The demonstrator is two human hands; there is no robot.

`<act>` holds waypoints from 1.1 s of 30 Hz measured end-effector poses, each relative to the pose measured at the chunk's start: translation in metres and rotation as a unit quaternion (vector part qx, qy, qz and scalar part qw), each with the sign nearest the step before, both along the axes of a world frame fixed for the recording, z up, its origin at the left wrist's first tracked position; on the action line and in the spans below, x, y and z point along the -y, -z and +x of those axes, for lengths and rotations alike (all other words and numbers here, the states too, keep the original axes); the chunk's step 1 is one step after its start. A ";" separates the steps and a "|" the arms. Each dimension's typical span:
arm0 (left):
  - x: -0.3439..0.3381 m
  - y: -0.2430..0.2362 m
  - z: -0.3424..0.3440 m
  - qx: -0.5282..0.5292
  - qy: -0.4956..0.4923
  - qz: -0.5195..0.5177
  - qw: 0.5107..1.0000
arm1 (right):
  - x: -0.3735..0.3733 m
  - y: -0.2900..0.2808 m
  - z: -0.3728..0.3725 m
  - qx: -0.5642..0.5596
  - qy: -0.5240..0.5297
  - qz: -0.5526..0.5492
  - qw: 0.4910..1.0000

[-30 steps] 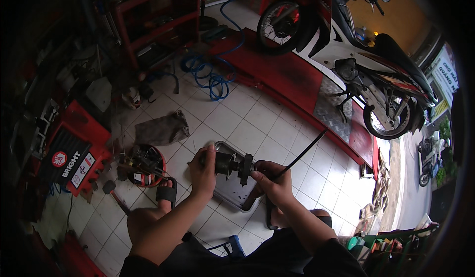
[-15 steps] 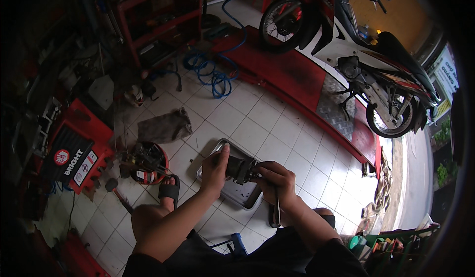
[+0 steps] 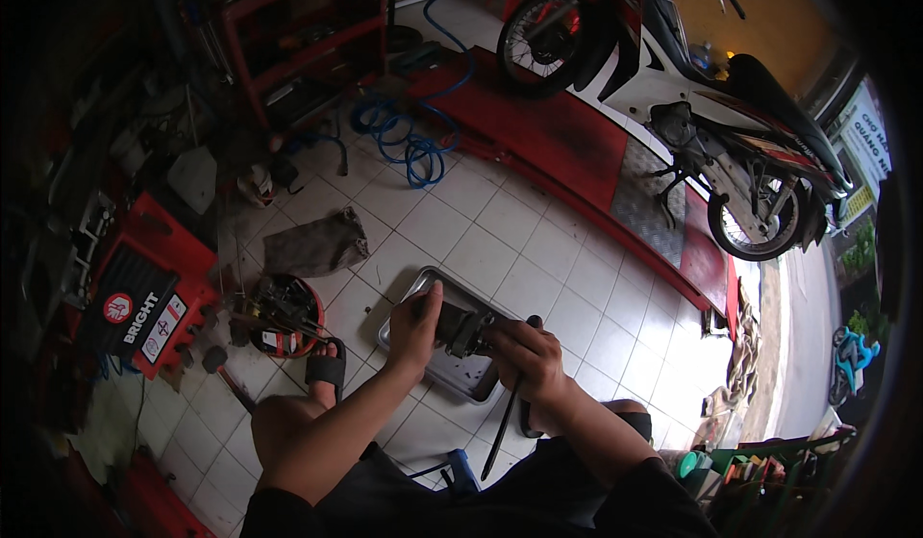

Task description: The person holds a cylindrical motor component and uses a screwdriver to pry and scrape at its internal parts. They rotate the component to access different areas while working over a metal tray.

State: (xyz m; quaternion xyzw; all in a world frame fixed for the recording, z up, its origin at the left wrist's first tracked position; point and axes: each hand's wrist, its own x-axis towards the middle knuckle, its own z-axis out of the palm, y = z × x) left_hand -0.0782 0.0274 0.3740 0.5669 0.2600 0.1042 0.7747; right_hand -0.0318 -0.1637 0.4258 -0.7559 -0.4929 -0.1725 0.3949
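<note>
My left hand, closed, grips the left end of a dark cylindrical metal part with a stepped right end. My right hand is closed at that right end, with a long dark rod in its grip, pointing down toward my lap. Both hands and the part are over a shallow metal tray on the tiled floor; some small dark bits show in the tray, and my hands hide much of it.
A red tub of parts, a grey cloth and red toolboxes lie leftward. A coiled blue hose sits near a red shelf. A motorbike stands on a red ramp. Crowded green bins fill the lower right.
My left hand has moved right with the part. The rod, slanting up to the right a second ago, now points down toward my lap. A blue scooter shows on the street.
</note>
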 end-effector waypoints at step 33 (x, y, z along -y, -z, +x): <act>0.022 -0.021 -0.024 0.187 -0.103 0.204 0.955 | -0.011 -0.001 -0.036 -0.414 0.140 0.076 0.896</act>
